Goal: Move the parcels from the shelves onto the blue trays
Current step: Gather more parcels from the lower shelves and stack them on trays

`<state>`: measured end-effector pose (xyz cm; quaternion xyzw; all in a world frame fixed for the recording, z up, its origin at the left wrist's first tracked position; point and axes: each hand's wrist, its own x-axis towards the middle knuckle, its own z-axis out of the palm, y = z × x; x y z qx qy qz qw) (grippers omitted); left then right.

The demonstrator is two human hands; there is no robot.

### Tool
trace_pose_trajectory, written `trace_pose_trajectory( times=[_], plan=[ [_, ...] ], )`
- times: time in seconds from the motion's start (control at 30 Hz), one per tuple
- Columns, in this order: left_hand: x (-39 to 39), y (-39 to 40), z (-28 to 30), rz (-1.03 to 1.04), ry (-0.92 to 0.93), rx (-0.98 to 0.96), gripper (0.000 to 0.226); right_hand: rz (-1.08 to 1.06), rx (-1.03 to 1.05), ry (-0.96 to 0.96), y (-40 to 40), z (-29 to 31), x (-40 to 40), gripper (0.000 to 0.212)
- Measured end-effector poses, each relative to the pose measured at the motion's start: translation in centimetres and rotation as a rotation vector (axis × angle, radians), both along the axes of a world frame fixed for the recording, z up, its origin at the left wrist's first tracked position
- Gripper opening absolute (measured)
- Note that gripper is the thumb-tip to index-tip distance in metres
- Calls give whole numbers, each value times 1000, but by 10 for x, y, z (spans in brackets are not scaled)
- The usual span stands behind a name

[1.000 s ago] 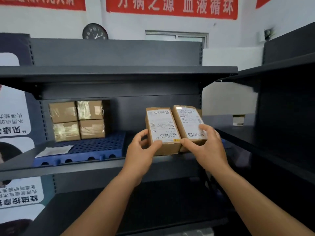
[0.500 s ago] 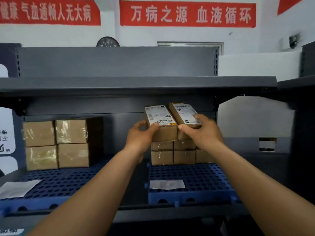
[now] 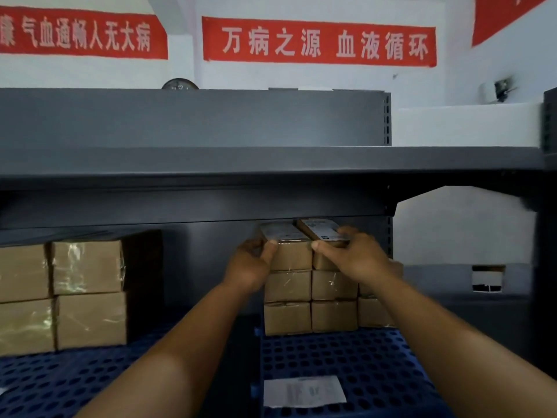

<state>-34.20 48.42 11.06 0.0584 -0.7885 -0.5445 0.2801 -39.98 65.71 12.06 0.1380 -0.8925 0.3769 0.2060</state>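
Setting two parcels [image 3: 297, 247] atop stack [image 3: 310, 300] on right blue tray [image 3: 346, 363]; left hand [image 3: 251, 263] and right hand [image 3: 355, 256] each pinch one. Risks: tops scraping shelf above [image 3: 271, 164] (gap tight), right parcel tilted, stack toppling if released unevenly.
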Motion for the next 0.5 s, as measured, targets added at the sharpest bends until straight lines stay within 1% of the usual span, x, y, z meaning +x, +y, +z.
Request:
trace_pose_trajectory(
  times=[0.07, 0.13, 0.23, 0.4, 0.5],
  plan=[
    [-4, -2, -3, -36, -18, 1, 46, 9, 2, -4, 0, -2, -4, 87],
    [-8, -5, -5, -59, -31, 3, 41, 35, -40, -20, 2, -2, -5, 85],
    [-12, -9, -8, -60, -23, 20, 43, 69, -112, -41, 6, -2, -7, 78],
    [-16, -10, -13, -49, 30, 47, 44, 8, -119, -3, 10, -5, -5, 63],
    [-17, -10, -17, -41, 47, 48, 46, -27, -88, 8, 9, -6, -2, 50]
  ],
)
